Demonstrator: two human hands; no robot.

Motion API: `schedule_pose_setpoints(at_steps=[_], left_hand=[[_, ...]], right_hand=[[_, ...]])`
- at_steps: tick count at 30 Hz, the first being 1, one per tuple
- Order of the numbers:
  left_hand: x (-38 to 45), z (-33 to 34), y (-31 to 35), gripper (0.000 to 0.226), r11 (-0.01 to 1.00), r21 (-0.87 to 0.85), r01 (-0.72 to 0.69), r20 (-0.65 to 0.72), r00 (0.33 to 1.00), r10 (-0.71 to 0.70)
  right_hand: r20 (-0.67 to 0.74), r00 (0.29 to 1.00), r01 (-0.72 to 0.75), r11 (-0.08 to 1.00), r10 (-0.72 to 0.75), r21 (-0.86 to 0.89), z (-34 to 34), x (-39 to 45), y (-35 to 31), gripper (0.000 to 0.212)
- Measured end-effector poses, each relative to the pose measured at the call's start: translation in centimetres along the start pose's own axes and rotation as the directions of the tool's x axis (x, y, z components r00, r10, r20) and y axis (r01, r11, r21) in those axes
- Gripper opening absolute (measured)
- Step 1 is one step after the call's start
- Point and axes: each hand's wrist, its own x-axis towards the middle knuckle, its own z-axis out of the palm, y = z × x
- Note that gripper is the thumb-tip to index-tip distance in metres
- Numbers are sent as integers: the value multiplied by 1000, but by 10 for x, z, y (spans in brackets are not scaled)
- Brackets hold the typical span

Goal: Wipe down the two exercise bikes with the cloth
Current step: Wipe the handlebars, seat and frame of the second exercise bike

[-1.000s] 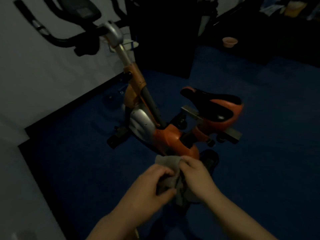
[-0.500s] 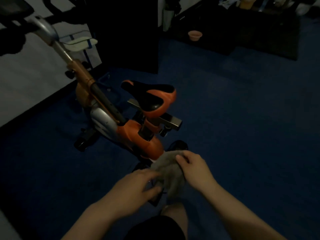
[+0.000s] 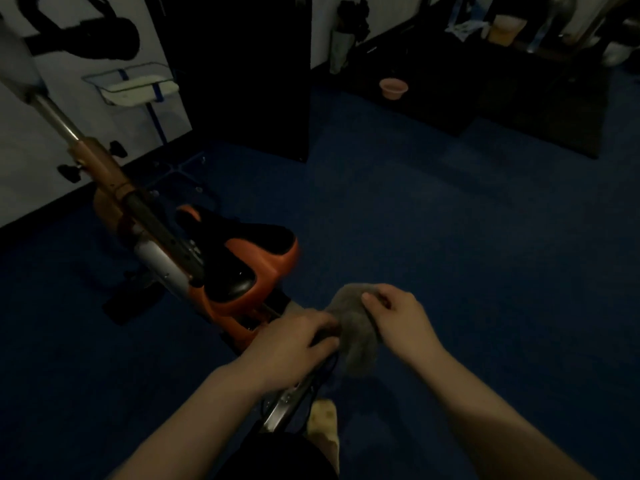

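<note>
From the head view, a soft grey cloth (image 3: 356, 327) is held between both hands. The top of it is pinched by the curled fingers of the right hand (image 3: 398, 318). Its left edge is gripped by the bent fingers of the left hand (image 3: 291, 344). The cloth hangs down, long way up and down. An orange and black exercise bike (image 3: 221, 271) is seen just left of the hands, its black seat (image 3: 235, 244) beyond the left hand, its long frame slanting up to the left.
</note>
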Motion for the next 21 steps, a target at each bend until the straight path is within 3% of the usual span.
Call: schedule_pose_setpoints(at_steps=[8, 13, 17, 21], left_hand=[[118, -26, 32, 35, 1000, -1, 12, 38, 999, -12], [177, -42, 40, 33, 997, -35, 62, -29, 998, -63], [221, -45, 26, 35, 972, -86, 219, -124, 966, -228], [270, -57, 26, 35, 896, -247, 370, -246, 870, -427]], right_hand=[[32, 989, 147, 982, -144, -118, -78, 109, -18, 8], [73, 983, 172, 985, -170, -10, -112, 185, -23, 10], [173, 961, 218, 976, -216, 7, -126, 271, -32, 6], [378, 874, 324, 946, -306, 17, -140, 352, -52, 8]])
